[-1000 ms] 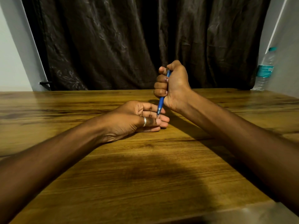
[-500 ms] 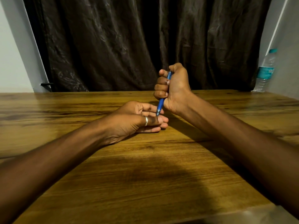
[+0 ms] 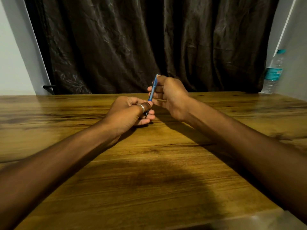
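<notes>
A blue pen (image 3: pixel 153 89) stands nearly upright over the middle of the wooden table (image 3: pixel 149 171), tip down. My left hand (image 3: pixel 127 113), with a ring on one finger, rests on the table and pinches the pen's lower end between thumb and fingers. My right hand (image 3: pixel 169 95) is just right of the pen with its fingers loosened and partly straightened. The thumb touches the pen's top end, and the fingers lie against the barrel. The pen's tip is partly hidden behind my left fingers.
A clear plastic water bottle (image 3: pixel 274 72) with a teal label and cap stands at the table's far right corner. A dark curtain (image 3: pixel 149 44) hangs behind the far edge. White walls flank it on both sides.
My right hand has loosened from a fist round the pen to a light touch. My left hand has closed its fingers on the pen's lower end.
</notes>
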A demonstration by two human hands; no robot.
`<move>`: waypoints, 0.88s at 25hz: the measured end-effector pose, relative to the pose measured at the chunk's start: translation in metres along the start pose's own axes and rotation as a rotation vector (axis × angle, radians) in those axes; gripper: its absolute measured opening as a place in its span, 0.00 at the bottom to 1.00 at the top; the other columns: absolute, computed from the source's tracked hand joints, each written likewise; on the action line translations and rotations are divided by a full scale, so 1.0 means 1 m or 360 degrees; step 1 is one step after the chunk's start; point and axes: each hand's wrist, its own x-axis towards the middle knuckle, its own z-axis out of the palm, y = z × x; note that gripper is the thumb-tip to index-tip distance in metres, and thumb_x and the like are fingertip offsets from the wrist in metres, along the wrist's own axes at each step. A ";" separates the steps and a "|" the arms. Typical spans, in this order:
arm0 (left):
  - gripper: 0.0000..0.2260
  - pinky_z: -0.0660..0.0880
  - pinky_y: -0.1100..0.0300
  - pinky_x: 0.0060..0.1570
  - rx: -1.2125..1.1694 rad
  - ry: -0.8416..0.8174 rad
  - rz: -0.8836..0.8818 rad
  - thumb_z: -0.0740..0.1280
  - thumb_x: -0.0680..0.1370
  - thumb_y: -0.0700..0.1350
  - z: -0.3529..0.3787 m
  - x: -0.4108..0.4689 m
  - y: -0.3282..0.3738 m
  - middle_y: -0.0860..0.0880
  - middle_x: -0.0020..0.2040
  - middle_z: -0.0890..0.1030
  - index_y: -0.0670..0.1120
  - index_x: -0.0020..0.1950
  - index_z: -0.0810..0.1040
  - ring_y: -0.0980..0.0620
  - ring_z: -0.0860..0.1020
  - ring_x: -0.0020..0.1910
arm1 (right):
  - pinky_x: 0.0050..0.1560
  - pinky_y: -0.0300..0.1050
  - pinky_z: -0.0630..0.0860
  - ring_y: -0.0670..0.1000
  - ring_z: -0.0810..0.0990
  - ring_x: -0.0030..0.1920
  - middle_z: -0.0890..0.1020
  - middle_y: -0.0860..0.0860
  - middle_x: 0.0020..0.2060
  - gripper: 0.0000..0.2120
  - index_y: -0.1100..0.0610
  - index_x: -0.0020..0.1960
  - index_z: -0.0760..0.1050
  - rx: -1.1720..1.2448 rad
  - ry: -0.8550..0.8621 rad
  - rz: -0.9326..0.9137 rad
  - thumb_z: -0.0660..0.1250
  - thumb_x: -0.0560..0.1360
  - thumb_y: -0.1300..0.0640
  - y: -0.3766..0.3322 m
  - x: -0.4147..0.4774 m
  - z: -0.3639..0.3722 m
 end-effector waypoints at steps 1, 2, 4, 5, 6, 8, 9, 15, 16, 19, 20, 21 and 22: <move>0.05 0.83 0.59 0.47 0.0021 0.0023 -0.0006 0.68 0.80 0.43 -0.001 0.002 -0.001 0.43 0.46 0.88 0.44 0.52 0.83 0.51 0.87 0.46 | 0.39 0.42 0.79 0.49 0.81 0.43 0.85 0.54 0.47 0.11 0.58 0.57 0.78 -0.0067 -0.0007 -0.0010 0.61 0.83 0.53 0.002 0.001 0.000; 0.05 0.83 0.60 0.46 0.0038 0.0038 -0.0011 0.68 0.80 0.43 -0.002 0.003 -0.002 0.44 0.45 0.88 0.45 0.51 0.84 0.51 0.87 0.45 | 0.39 0.42 0.80 0.49 0.81 0.43 0.85 0.54 0.47 0.09 0.58 0.56 0.79 -0.0106 -0.0017 -0.0016 0.63 0.82 0.55 0.003 0.002 -0.001; 0.05 0.83 0.60 0.46 0.0054 0.0051 -0.0016 0.68 0.80 0.43 -0.003 0.005 -0.003 0.45 0.44 0.88 0.46 0.51 0.84 0.51 0.87 0.45 | 0.44 0.44 0.82 0.49 0.82 0.44 0.85 0.55 0.45 0.06 0.59 0.53 0.80 -0.0136 -0.0057 -0.0038 0.65 0.81 0.59 0.004 0.003 -0.002; 0.05 0.83 0.59 0.47 0.0058 0.0052 -0.0016 0.68 0.80 0.43 -0.004 0.006 -0.003 0.44 0.45 0.88 0.46 0.51 0.84 0.51 0.87 0.46 | 0.47 0.45 0.83 0.50 0.82 0.44 0.85 0.55 0.45 0.05 0.60 0.52 0.80 -0.0140 -0.0081 -0.0054 0.67 0.80 0.60 0.005 0.004 -0.003; 0.05 0.83 0.59 0.48 0.0061 0.0046 -0.0013 0.68 0.80 0.43 -0.004 0.007 -0.003 0.44 0.45 0.88 0.46 0.51 0.84 0.51 0.87 0.46 | 0.49 0.47 0.83 0.51 0.83 0.45 0.85 0.56 0.45 0.04 0.61 0.51 0.80 -0.0149 -0.0101 -0.0072 0.68 0.79 0.62 0.006 0.004 -0.003; 0.05 0.83 0.57 0.49 0.0073 0.0018 0.0002 0.68 0.80 0.44 -0.005 0.009 -0.005 0.45 0.45 0.88 0.47 0.51 0.84 0.51 0.87 0.46 | 0.49 0.46 0.83 0.52 0.84 0.46 0.84 0.57 0.45 0.05 0.63 0.53 0.81 -0.0172 -0.0141 -0.0117 0.69 0.78 0.64 0.005 0.004 -0.004; 0.06 0.83 0.58 0.48 0.0105 0.0009 0.0027 0.69 0.80 0.46 -0.007 0.010 -0.006 0.46 0.45 0.88 0.48 0.52 0.84 0.51 0.87 0.45 | 0.47 0.45 0.83 0.52 0.84 0.46 0.84 0.58 0.45 0.07 0.65 0.55 0.81 -0.0186 -0.0143 -0.0139 0.70 0.77 0.64 0.004 0.005 -0.005; 0.06 0.73 0.69 0.38 0.1146 0.0179 0.0592 0.70 0.78 0.46 -0.020 0.015 -0.018 0.58 0.45 0.83 0.53 0.54 0.84 0.62 0.80 0.44 | 0.42 0.41 0.83 0.51 0.86 0.44 0.86 0.56 0.41 0.05 0.62 0.44 0.84 -0.0973 0.0048 -0.0278 0.76 0.73 0.60 -0.003 0.021 -0.030; 0.08 0.72 0.69 0.40 0.1246 0.0160 0.0624 0.70 0.79 0.46 -0.020 0.015 -0.019 0.57 0.48 0.83 0.52 0.57 0.83 0.61 0.80 0.46 | 0.40 0.40 0.82 0.50 0.86 0.41 0.85 0.55 0.38 0.05 0.60 0.41 0.83 -0.1116 0.0035 -0.0243 0.77 0.72 0.60 -0.003 0.022 -0.033; 0.12 0.72 0.64 0.46 0.1419 0.0135 0.0631 0.69 0.79 0.47 -0.022 0.019 -0.019 0.53 0.56 0.84 0.51 0.62 0.82 0.58 0.77 0.52 | 0.35 0.37 0.78 0.47 0.83 0.34 0.83 0.52 0.31 0.09 0.58 0.35 0.80 -0.1410 -0.0055 -0.0107 0.78 0.71 0.62 -0.003 0.023 -0.037; 0.12 0.72 0.62 0.48 0.1462 0.0130 0.0624 0.69 0.79 0.47 -0.024 0.021 -0.019 0.52 0.59 0.84 0.50 0.63 0.82 0.58 0.77 0.53 | 0.35 0.38 0.79 0.46 0.83 0.33 0.83 0.52 0.30 0.10 0.58 0.34 0.80 -0.1473 -0.0088 -0.0074 0.78 0.71 0.61 -0.003 0.022 -0.036; 0.12 0.71 0.62 0.50 0.1496 0.0129 0.0606 0.68 0.80 0.48 -0.025 0.021 -0.020 0.52 0.60 0.84 0.50 0.63 0.82 0.57 0.77 0.53 | 0.38 0.39 0.81 0.46 0.83 0.34 0.83 0.52 0.31 0.09 0.58 0.35 0.80 -0.1522 -0.0125 -0.0039 0.78 0.71 0.61 -0.003 0.021 -0.035; 0.12 0.70 0.62 0.50 0.1534 0.0139 0.0582 0.68 0.80 0.48 -0.027 0.022 -0.020 0.52 0.61 0.84 0.50 0.63 0.83 0.56 0.78 0.54 | 0.42 0.41 0.83 0.47 0.84 0.35 0.83 0.52 0.32 0.08 0.59 0.36 0.81 -0.1567 -0.0163 -0.0008 0.78 0.71 0.61 -0.003 0.020 -0.033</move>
